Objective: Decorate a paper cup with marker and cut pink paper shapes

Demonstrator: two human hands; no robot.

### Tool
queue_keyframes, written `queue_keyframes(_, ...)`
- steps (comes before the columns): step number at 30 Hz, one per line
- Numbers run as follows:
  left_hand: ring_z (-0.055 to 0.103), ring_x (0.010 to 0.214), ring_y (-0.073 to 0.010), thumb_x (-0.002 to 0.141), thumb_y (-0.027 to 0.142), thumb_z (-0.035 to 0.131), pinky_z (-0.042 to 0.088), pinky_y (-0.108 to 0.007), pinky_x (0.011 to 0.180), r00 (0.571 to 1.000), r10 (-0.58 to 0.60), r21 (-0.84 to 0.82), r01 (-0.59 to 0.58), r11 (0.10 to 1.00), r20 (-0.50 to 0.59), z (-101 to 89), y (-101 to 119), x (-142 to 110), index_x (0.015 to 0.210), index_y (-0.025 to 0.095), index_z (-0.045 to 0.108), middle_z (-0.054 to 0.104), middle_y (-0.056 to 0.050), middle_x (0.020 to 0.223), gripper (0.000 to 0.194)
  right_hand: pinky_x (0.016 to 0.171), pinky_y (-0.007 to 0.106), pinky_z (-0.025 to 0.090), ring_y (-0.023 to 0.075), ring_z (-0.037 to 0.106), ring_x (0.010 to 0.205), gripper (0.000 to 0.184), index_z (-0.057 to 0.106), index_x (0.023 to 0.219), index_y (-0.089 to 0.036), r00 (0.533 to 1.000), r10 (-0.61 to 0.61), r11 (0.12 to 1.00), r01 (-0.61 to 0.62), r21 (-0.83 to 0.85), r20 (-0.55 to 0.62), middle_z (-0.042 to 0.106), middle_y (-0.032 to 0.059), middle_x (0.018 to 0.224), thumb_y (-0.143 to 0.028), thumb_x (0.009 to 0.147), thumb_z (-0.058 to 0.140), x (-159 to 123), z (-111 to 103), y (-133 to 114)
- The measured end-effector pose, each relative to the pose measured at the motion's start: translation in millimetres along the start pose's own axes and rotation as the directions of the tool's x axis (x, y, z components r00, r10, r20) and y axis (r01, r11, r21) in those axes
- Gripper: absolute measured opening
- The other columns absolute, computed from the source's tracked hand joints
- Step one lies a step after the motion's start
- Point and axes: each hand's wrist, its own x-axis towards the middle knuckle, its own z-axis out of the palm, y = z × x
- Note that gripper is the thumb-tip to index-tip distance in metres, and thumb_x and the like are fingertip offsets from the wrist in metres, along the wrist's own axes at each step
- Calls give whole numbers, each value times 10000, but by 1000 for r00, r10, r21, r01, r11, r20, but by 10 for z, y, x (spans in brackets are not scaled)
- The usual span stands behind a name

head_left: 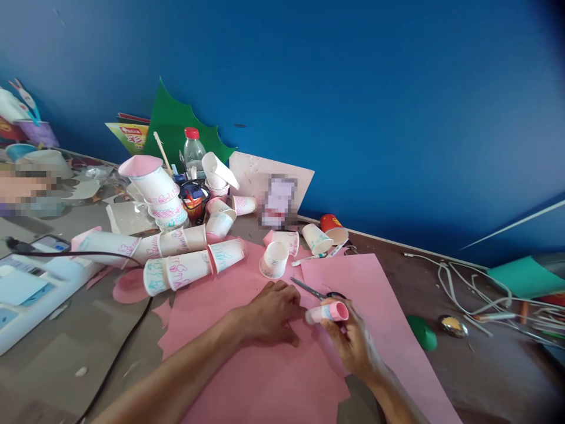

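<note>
My left hand (pixel 271 312) rests on a pink paper sheet (pixel 265 377) with its fingers curled and pressed down on the paper. My right hand (pixel 351 341) is wrapped round a small glue stick (pixel 327 312) with a pink end, held sideways just above the sheet, its tip close to my left fingers. Scissors (pixel 318 291) lie on the pink paper just beyond both hands.
Several printed paper cups (pixel 185 265) lie stacked and tipped over at the back left, with a water bottle (pixel 193 152) behind. A white device (pixel 30 288) with a black cable is at left. White cables (pixel 468 288) and a green object (pixel 422 331) lie at right. A blue wall stands behind.
</note>
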Motion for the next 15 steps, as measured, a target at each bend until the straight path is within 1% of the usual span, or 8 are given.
queue_keyframes(3, 450, 994, -228, 713, 502, 698, 352, -334, 847, 1000, 6, -8, -6, 1000, -10, 14, -7, -4, 920, 282, 685, 524, -25, 1029, 303, 655, 330, 511, 225, 606, 779, 182, 579, 971, -212, 998, -57, 997, 56, -50, -12, 644, 84, 860, -353, 941, 468, 8, -30, -9)
queue_keyframes(6, 453, 985, -225, 702, 487, 714, 352, -333, 838, 1000, 13, -14, -13, 1000, -16, 18, -14, -7, 917, 285, 680, 519, -21, 1019, 298, 686, 358, 512, 237, 609, 800, 178, 557, 1008, -214, 997, -83, 995, 83, -63, -7, 647, 84, 868, -346, 944, 457, 12, -48, 5)
queue_keyframes(7, 454, 976, -222, 693, 481, 724, 352, -332, 834, 1000, 15, -12, -15, 1000, -17, 18, -16, -6, 918, 286, 678, 518, -18, 1011, 302, 703, 370, 508, 238, 608, 800, 166, 553, 1010, -216, 995, -99, 993, 99, -69, 8, 649, 82, 867, -333, 943, 456, 10, -48, 12)
queue_keyframes(10, 455, 950, -213, 670, 467, 749, 355, -325, 815, 1000, 20, 5, -19, 1000, -23, 19, -22, 0, 941, 292, 669, 516, -11, 993, 332, 753, 399, 486, 229, 601, 765, 130, 557, 996, -223, 985, -143, 984, 151, -89, 98, 654, 64, 840, -279, 940, 453, 1, -40, 22)
queue_keyframes(12, 455, 943, -211, 662, 463, 756, 356, -321, 808, 999, 20, 15, -19, 1000, -27, 21, -24, 4, 928, 284, 667, 517, -10, 991, 332, 779, 412, 478, 225, 596, 753, 131, 567, 998, -224, 980, -133, 985, 147, -89, 145, 651, 55, 823, -271, 935, 461, -7, -40, 4)
queue_keyframes(15, 454, 950, -214, 657, 477, 757, 359, -318, 806, 999, 16, 25, -15, 1000, -32, 20, -19, 1, 879, 262, 666, 520, -12, 993, 322, 745, 389, 494, 218, 581, 734, 153, 598, 983, -218, 980, -60, 995, 75, -68, 191, 640, 51, 795, -291, 930, 474, -17, -63, -63)
